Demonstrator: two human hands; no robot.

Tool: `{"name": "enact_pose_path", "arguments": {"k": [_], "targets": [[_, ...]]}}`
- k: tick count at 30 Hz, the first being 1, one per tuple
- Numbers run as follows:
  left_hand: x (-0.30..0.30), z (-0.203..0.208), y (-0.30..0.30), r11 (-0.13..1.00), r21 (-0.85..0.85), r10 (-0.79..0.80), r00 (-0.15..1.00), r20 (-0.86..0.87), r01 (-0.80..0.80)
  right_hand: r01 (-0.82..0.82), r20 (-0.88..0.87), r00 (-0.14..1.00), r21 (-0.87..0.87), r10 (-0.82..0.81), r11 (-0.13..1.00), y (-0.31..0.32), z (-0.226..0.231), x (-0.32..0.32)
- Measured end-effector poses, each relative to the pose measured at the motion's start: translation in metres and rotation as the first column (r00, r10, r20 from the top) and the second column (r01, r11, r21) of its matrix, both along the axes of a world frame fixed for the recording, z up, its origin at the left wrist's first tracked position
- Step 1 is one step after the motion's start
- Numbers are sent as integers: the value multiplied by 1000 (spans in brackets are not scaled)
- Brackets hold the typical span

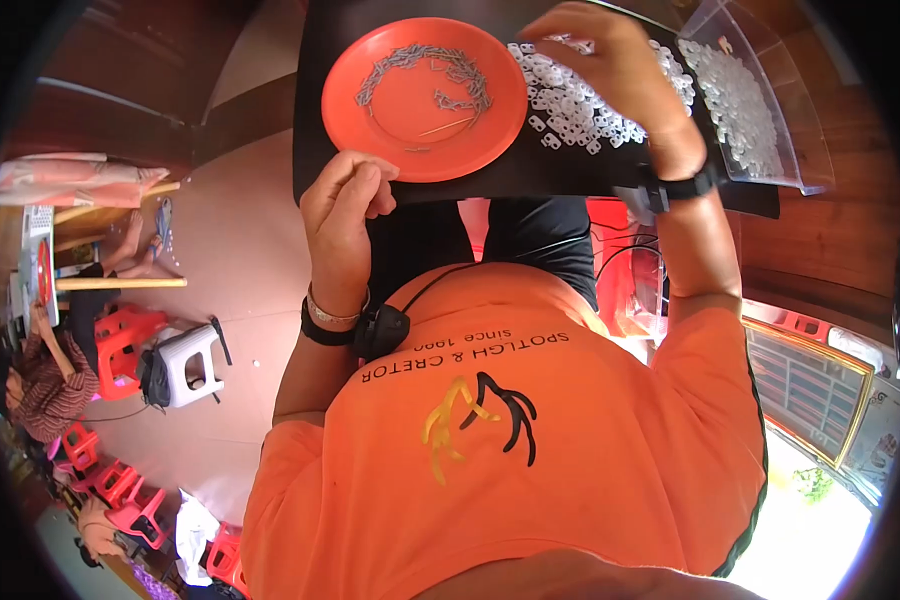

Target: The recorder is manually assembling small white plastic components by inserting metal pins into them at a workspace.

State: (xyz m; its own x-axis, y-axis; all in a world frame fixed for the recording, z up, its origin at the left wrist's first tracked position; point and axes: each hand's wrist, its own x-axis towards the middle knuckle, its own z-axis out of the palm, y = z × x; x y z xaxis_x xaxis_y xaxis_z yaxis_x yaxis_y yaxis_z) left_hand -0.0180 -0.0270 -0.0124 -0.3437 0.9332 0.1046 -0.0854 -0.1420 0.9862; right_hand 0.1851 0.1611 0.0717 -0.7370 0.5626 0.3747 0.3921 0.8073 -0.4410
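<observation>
The left hand [342,205] rests at the near edge of the orange plate [490,125] of metal pieces, fingers curled narrow, holding nothing visible. The right hand [610,70] lies over the white plastic rings [570,105] on the black counter [315,60]; whether its fingers grip any cannot be told.

plate [490,130]: orange plastic, smooth with a soft sheen
pins on the plate [425,72]: thin grey metal, dull — a few catch light
bench [570,175]: black, matt, even surface
small rings [570,105]: white plastic, slightly translucent, glossy
bin [785,110]: clear hard plastic, shiny walls
left hand [342,215]: bare; wrist carries a black matt band and a thin pale bracelet
right hand [610,70]: bare; black strap at the wrist
shirt [570,450]: orange cloth — smooth knit, matt
floor [240,250]: pinkish, smooth, faintly glossy
</observation>
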Motion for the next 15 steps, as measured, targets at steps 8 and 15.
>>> {"name": "enact_pose_path", "arguments": {"k": [8, 15], "targets": [[-5, -5, -1, 1000, 3, -21, 999, 25, 21, -270, 211, 938, -50, 274, 962, -20, -51, -61], [-5, -9, 1, 1000, -2, -30, 997, 64, 30, -303, 380, 889, 65, 257, 951, -36, -62, -76]]}}
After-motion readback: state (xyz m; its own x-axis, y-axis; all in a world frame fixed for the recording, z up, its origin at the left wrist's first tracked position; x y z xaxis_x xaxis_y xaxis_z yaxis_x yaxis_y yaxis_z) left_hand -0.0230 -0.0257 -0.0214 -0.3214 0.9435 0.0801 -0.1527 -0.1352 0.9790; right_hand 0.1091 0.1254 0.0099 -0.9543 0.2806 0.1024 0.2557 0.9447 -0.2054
